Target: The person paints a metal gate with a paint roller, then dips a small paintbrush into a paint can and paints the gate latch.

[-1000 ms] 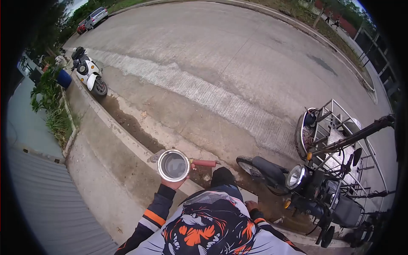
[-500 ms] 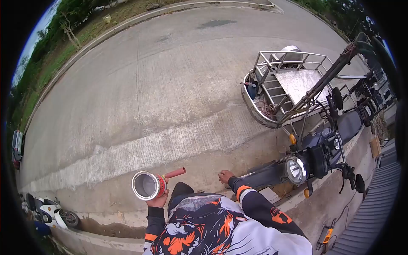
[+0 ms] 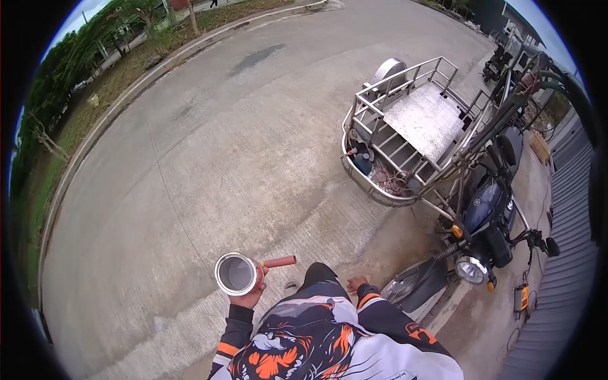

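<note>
My left hand [image 3: 251, 295] is wrapped around an open-topped metal paint can [image 3: 237, 273] with a red label. Grey shows inside the can, and I cannot tell how much paint is there. A reddish-brown tube-like handle [image 3: 280, 261] sticks out to the right beside the can, by my left fingers; its other end is hidden. My right hand [image 3: 356, 284] hangs low by my right side with loosely bent fingers and nothing visible in it. It is nearest to the front wheel [image 3: 405, 286] of the parked motorcycle.
A motorcycle [image 3: 487, 218] with a metal-framed sidecar [image 3: 373, 133] stands at the right. Wires and a dark blue bottle [image 3: 362, 163] lie in the sidecar's front. Farther right are an orange device [image 3: 520, 297] with a cable and corrugated sheeting [image 3: 560, 272]. Concrete road [image 3: 209, 152] stretches ahead to a curb [image 3: 82, 149].
My body and view have turned toward the right and moved forward; the motorcycle's front wheel is now beside my right hand. The white scooter at the left has left view. The can stays in my left hand.
</note>
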Tool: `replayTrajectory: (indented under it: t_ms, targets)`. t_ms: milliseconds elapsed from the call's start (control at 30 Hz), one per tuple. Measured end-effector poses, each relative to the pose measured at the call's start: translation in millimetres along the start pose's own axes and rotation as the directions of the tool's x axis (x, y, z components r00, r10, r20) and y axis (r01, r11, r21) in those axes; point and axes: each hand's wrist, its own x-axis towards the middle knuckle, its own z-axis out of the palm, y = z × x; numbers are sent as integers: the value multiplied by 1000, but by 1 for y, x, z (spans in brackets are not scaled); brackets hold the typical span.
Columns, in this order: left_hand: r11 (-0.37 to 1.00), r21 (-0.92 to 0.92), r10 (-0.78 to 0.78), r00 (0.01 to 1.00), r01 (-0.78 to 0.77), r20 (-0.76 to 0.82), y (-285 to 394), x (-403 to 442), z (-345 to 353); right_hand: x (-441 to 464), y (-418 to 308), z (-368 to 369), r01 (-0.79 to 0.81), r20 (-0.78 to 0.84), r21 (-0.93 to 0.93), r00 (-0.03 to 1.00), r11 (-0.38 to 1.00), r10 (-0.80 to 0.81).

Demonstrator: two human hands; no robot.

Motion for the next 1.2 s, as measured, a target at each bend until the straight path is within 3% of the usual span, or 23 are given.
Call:
replayTrajectory:
  t_ms: [167, 233, 400, 533, 700, 800, 833, 900, 933, 967, 1000, 1033, 1100, 1133, 1167, 1200]
  targets:
    - [983, 180, -33, 998, 22, 59, 59, 112, 56, 80, -72, -5, -47, -65, 280, 996, 959, 68]
    - [974, 226, -32, 994, 8, 101, 71, 160, 67, 114, -141, -17, -55, -130, 441, 984, 896, 125]
    - [976, 217, -61, 987, 28, 148, 81, 281, 87, 255, -324, -60, 79, -165, 627, 986, 775, 33]
    - [996, 74, -30, 992, 39, -119, 95, 351, 120, 343, -460, -87, 118, -131, 957, 991, 264, 33]
    - [1000, -9, 8, 954, -11, -300, 124, 412, 158, 402, -556, -125, 71, -46, 991, 976, -113, 212]
    - [998, -54, 3, 942, -23, -336, 142, 437, 175, 440, -565, -137, 126, -75, 966, 973, -228, 220]
    - [998, -59, -2, 941, -19, -339, 150, 445, 180, 459, -558, -139, 150, -117, 971, 977, -185, 177]
    - [994, 99, -2, 948, 35, -319, 169, 451, 174, 461, -554, -132, 176, -152, 968, 979, -177, 139]
    - [911, 400, 8, 964, 102, -265, 182, 455, 160, 456, -554, -134, 200, -181, 963, 977, -180, 115]
    - [735, 666, 19, 977, 130, -211, 191, 461, 154, 434, -558, -129, 219, -220, 941, 975, -257, 23]
    - [556, 823, -12, 992, 113, -128, 199, 468, 148, 407, -560, -124, 228, -243, 945, 969, -236, -35]
    - [316, 948, -38, 999, 48, -37, 200, 479, 148, 369, -562, -118, 243, -267, 947, 959, -211, -95]
    - [-66, 990, -195, 975, -125, 110, 207, 494, 156, 308, -549, -102, 273, -302, 948, 933, -163, -197]
    - [265, 964, -267, 961, -5, 78, 206, 505, 162, 281, -533, -90, 286, -312, 948, 920, -140, -236]
    - [547, 823, -337, 941, 155, 46, 207, 515, 167, 252, -513, -75, 311, -329, 944, 912, -110, -245]
    - [709, 637, -415, 909, 302, 31, 203, 523, 171, 223, -492, -59, 341, -351, 936, 902, -83, -253]
